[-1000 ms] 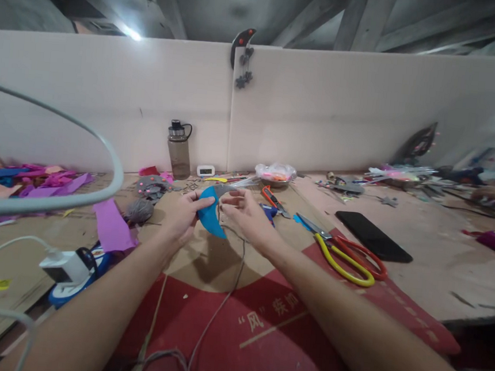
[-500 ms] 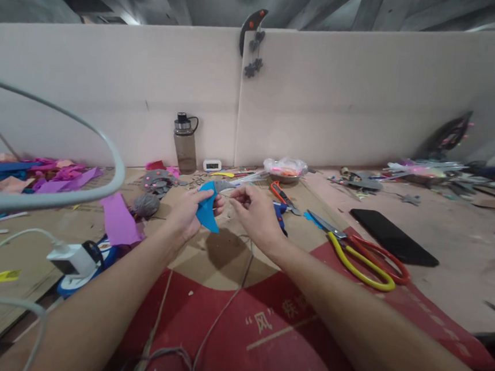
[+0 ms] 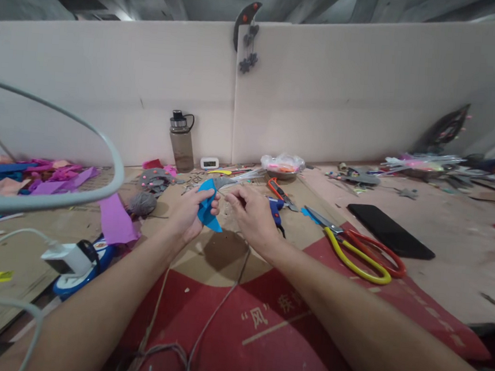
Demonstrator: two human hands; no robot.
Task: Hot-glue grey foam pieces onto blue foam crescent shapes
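Note:
My left hand [image 3: 188, 214] is closed on a blue crescent-shaped piece of felt [image 3: 206, 209], its pointed lower end hanging below the fingers. Close by on the right, my right hand [image 3: 256, 216] is pinched, thumb against fingers; whatever is between the tips is too fine to make out. A small gap separates the two hands. Behind the right hand lies a blue glue gun [image 3: 276, 210], partly hidden. A thin grey cord [image 3: 222, 303] runs from below that hand to the front edge.
Yellow-and-red-handled scissors [image 3: 351, 252], a black phone [image 3: 390, 230] and an orange utility knife [image 3: 282, 194] lie to the right. A grey yarn ball [image 3: 142, 203], purple felt [image 3: 116, 221] and a white charger [image 3: 68, 259] are left. A bottle [image 3: 182, 148] stands behind; a white cable [image 3: 104, 138] arches at left.
The blue felt has turned slightly, its lower tip shifting right. My right hand has moved slightly left and stays pinched. The whole view has shifted a little.

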